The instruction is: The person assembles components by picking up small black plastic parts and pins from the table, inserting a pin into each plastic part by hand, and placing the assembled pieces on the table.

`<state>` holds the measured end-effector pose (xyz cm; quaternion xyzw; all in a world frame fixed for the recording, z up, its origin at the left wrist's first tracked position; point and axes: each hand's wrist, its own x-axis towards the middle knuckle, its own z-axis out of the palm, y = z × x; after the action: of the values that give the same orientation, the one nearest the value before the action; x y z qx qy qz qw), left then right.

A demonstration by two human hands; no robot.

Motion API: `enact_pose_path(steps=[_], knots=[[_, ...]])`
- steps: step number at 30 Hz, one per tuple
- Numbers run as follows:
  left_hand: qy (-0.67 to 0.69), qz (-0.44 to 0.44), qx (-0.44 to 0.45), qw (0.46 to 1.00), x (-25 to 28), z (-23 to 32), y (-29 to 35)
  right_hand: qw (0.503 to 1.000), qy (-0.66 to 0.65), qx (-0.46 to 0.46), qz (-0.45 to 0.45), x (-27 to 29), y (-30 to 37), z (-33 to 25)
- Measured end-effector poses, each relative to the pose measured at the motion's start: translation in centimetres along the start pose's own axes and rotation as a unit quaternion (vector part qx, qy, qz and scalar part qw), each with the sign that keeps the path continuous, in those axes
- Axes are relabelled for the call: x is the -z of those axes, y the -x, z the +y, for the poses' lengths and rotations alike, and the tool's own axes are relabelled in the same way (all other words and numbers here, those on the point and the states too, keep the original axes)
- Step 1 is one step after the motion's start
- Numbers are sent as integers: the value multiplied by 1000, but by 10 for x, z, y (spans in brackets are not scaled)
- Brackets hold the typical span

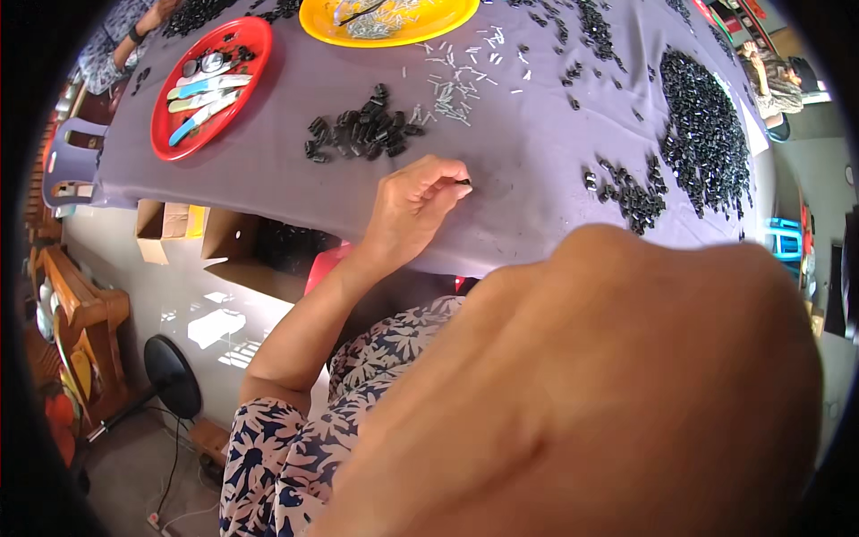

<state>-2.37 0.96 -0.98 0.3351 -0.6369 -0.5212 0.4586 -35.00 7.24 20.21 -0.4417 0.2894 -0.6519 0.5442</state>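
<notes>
My left hand (419, 201) is raised over the near part of the table, thumb and forefinger pinched on a small black piece (463, 183), mostly hidden. Just beyond it lies a loose heap of short black plastic pieces (367, 127). Thin silver pins (455, 103) are scattered to the right of that heap. My right hand (644, 358) is lifted very close to the camera and fills the lower right. Its knuckles and back show, blurred, while the fingers are hidden behind them.
A red tray (159, 121) with blue-and-white handled tools stands at the left. The yellow tray (327, 34) at the far side holds more pins. A large pile of black pieces (707, 134) lies right, near a smaller one (633, 197). Cardboard boxes (228, 259) sit below the table edge.
</notes>
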Motion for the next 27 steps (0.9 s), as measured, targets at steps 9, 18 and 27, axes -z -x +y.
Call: enact_pose_path(steps=[9,18,27], knots=[[-20,1,2,1000,0,4,0,998,-35,-51,19,43,80,-39],[-50,26,-37,998,0,15,0,993,-66,-93,13,-95,47,82],[-36,90,-51,994,-2,14,-1,846,533,-26,0,-46,-33,202]])
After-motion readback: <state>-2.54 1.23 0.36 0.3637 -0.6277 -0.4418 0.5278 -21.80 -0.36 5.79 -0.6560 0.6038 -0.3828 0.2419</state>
